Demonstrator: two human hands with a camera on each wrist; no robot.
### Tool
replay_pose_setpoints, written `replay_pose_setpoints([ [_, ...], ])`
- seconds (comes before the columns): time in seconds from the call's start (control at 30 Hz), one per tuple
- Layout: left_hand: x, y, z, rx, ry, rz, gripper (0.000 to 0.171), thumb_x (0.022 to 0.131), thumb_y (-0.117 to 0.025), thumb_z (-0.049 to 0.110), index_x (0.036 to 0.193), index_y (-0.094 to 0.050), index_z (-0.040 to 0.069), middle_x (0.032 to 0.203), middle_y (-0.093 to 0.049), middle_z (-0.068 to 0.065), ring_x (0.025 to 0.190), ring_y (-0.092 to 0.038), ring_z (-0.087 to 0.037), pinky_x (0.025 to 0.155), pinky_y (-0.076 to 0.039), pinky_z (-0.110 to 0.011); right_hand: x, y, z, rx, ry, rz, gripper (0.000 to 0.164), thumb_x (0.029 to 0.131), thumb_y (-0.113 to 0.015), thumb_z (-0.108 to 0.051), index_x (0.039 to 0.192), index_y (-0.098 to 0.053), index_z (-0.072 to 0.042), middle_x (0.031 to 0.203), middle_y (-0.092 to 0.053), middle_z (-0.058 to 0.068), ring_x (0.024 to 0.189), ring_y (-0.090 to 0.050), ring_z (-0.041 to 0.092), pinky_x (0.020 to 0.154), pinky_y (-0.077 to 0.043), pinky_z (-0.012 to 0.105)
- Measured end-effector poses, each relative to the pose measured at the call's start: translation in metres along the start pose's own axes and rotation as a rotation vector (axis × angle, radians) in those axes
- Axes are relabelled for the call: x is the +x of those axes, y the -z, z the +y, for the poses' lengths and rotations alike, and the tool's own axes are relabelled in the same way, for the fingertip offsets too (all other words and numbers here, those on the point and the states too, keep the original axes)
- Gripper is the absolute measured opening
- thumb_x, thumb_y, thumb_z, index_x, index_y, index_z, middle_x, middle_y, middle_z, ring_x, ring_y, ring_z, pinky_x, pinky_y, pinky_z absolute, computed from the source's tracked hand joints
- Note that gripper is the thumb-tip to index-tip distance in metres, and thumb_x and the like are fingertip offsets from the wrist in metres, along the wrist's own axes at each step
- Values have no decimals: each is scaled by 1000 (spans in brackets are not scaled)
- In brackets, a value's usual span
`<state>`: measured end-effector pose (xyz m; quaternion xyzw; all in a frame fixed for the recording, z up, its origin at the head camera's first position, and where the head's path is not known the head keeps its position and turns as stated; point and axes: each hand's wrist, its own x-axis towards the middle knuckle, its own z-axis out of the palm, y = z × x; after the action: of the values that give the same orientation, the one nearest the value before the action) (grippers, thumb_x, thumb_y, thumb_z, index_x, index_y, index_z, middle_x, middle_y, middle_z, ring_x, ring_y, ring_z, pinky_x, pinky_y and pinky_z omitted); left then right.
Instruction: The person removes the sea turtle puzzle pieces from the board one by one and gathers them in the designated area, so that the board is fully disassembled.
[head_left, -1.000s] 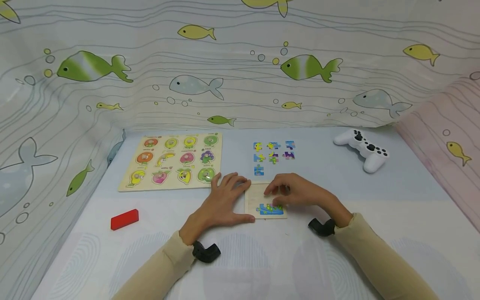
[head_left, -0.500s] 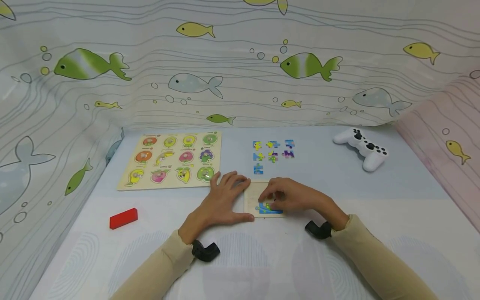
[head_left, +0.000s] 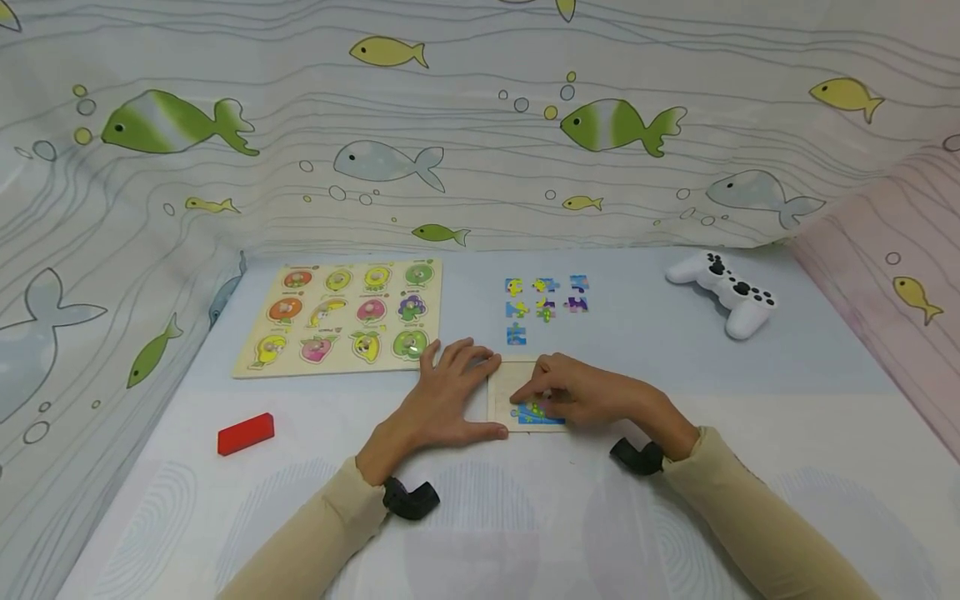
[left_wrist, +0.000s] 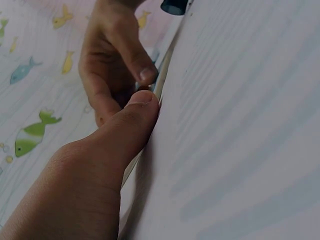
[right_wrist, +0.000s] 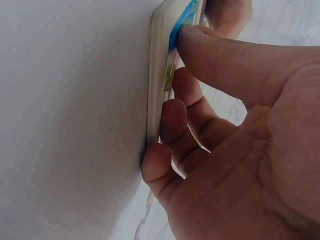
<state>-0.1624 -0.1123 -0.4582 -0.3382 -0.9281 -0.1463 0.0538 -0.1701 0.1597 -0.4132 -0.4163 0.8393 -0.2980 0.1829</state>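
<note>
A small square wooden puzzle tray lies flat in front of me, with joined blue jigsaw pieces along its near side. My left hand spreads around the tray's left side, thumb at the near corner and index finger at the far one. Over the tray's right part, my right hand presses down with index finger and thumb; I see no lifted piece. In the right wrist view its thumb rests on the blue pieces, other fingertips touching the tray's edge. Its palm hides the tray's right side.
Several loose jigsaw pieces lie in short rows beyond the tray. A wooden fruit puzzle board is at the back left, its near right corner by my left fingers. A red block sits left; a white game controller back right.
The right hand has shifted slightly left and down over the tray, and its index finger has stretched out onto the pieces. The left hand stays put on the tray's edge.
</note>
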Motion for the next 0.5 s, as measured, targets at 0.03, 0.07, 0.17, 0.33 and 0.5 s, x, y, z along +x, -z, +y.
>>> replay_pose_setpoints([
  [0.03, 0, 0, 0, 1, -2, 2, 97, 75, -67, 78, 151, -50, 20, 149, -48, 0, 149, -33, -32, 117, -12, -70, 0, 0, 0, 0, 8, 1, 38, 96, -63, -3, 128, -72, -20, 93, -55, -1, 91, -47, 15, 80, -41, 26],
  [0.07, 0, 0, -1, 3, -1, 1, 97, 75, -67, 78, 151, -50, 20, 149, -48, 0, 149, -33, -32, 117, -12, -70, 0, 1, 0, 0, 15, 2, 38, 96, -63, -2, 128, -72, -20, 93, -55, 0, 91, -47, 15, 81, -41, 26],
  [0.17, 1, 0, -1, 10, -1, 1, 98, 75, -66, 79, 151, -50, 20, 149, -48, 0, 149, -33, -32, 117, -12, -70, 0, 1, -1, -6, 22, 4, 38, 95, -63, -1, 126, -72, -21, 94, -56, 0, 91, -47, 15, 82, -42, 27],
  [0.33, 1, 1, -1, 8, 6, -5, 98, 75, -65, 80, 151, -50, 20, 149, -47, 1, 150, -32, -31, 117, -11, -70, 1, 2, -2, -22, 13, -2, 37, 95, -63, -1, 124, -73, -23, 97, -58, 0, 93, -49, 15, 83, -45, 28],
  [0.5, 2, 0, -1, 0, 9, -11, 98, 75, -65, 80, 151, -50, 20, 150, -47, 1, 150, -31, -31, 117, -10, -69, 1, 2, -3, -24, 0, -8, 37, 95, -64, -1, 123, -72, -24, 97, -58, 0, 96, -51, 16, 85, -47, 30],
])
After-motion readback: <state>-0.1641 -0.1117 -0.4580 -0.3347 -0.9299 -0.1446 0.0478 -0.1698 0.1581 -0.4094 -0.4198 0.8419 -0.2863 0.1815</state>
